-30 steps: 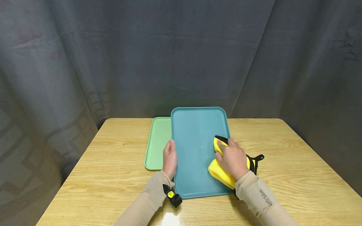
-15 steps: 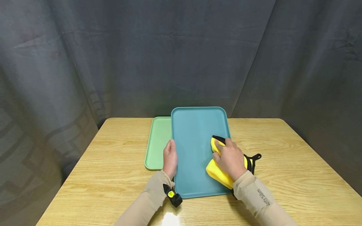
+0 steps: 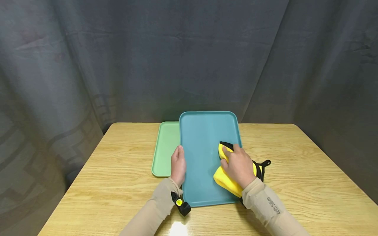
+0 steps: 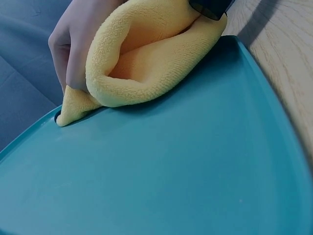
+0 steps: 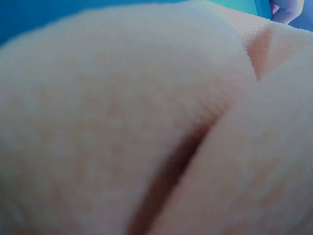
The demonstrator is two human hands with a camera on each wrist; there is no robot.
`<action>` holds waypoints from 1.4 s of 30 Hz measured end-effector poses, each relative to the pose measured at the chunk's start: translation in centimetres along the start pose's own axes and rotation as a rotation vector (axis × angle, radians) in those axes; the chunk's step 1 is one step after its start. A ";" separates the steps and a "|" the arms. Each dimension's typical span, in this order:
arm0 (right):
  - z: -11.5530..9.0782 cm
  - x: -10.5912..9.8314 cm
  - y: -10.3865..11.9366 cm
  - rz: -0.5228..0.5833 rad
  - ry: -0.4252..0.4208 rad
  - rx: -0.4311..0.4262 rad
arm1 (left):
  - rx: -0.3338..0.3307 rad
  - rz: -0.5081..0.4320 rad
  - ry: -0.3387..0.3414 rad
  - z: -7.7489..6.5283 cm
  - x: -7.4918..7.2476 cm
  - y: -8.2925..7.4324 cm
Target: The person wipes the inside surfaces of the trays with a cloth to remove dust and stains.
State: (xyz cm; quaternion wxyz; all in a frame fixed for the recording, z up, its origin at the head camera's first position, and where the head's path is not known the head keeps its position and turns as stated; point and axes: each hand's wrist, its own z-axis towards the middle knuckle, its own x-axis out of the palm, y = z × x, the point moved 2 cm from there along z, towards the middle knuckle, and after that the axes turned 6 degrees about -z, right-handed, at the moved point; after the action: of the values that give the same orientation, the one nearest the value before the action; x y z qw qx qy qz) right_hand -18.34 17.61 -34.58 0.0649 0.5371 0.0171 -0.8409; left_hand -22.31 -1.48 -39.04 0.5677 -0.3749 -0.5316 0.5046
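A blue rectangular tray [image 3: 200, 131] is held tilted over the table, its far end raised. My left hand [image 3: 178, 165] grips its left edge, thumb along the rim and the other fingers hidden beneath. My right hand [image 3: 240, 165] holds a folded yellow cloth [image 3: 225, 180] with black trim against the right part of the tray's surface. In the left wrist view the cloth [image 4: 146, 73] bulges in a loose fold under the right hand [image 4: 80, 44], touching the tray [image 4: 161, 171]. Close-up fabric of the cloth [image 5: 98, 122] fills most of the right wrist view.
A light green tray [image 3: 165, 150] lies on the wooden table [image 3: 127, 157], partly covered by the blue tray at its right. Behind the table hangs a dark grey curtain [image 3: 165, 65]. A black strap with a small device [image 3: 180, 204] is on the left wrist.
My right hand and the yellow cloth have slid a little to the left across the blue tray. The left hand and the tray have stayed almost still.
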 end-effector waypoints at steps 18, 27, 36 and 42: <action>0.0 0.0 0.2 -0.002 -0.022 -0.024 | 0.006 0.006 0.010 0.0 0.4 0.1; 0.0 0.1 0.7 -0.006 -0.016 -0.032 | 0.007 0.005 0.008 0.0 0.4 0.2; 0.1 0.1 1.3 -0.003 0.006 -0.035 | 0.004 -0.009 -0.008 0.0 0.4 0.2; 0.1 0.0 1.6 -0.003 -0.001 -0.037 | 0.010 -0.009 0.002 -0.1 0.4 0.3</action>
State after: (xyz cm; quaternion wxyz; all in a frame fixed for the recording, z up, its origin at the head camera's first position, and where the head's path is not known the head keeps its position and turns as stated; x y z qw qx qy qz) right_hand -18.27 16.00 -34.46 0.0734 0.5354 0.0335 -0.8407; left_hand -22.33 -1.03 -39.21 0.5722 -0.3703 -0.5302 0.5044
